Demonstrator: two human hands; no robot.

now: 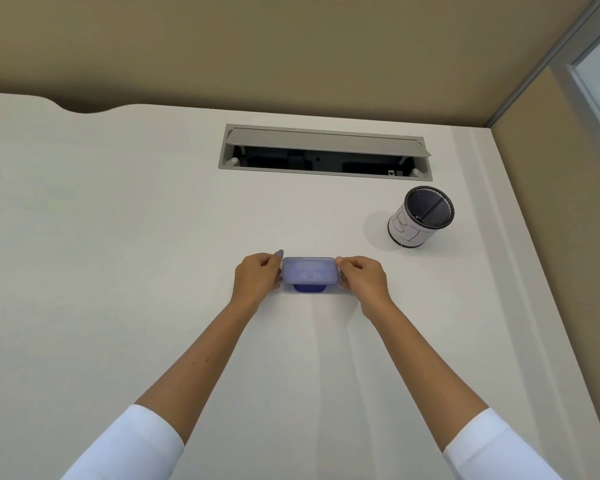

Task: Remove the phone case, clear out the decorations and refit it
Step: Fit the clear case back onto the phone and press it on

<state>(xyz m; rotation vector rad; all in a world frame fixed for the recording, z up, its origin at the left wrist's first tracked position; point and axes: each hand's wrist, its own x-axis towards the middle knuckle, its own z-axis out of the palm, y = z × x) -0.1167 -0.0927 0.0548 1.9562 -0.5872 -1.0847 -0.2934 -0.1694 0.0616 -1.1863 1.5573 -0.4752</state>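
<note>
A: Where's the phone?
B: The phone in its pale blue translucent case (309, 270) sits crosswise between both hands, just above the white desk (118, 237); a darker blue part shows under its near edge.
A: And the hands?
B: The left hand (257, 277) pinches the left end, fingers curled round it, one fingertip raised. The right hand (361, 277) grips the right end the same way, thumb on top. Both arms reach forward, white sleeves (129, 445) pushed up.
A: Anything nearby?
B: Beyond the right hand and further right stands a mesh pen cup (420, 216). Straight beyond both hands, an open cable hatch (326, 152) in the desk.
</note>
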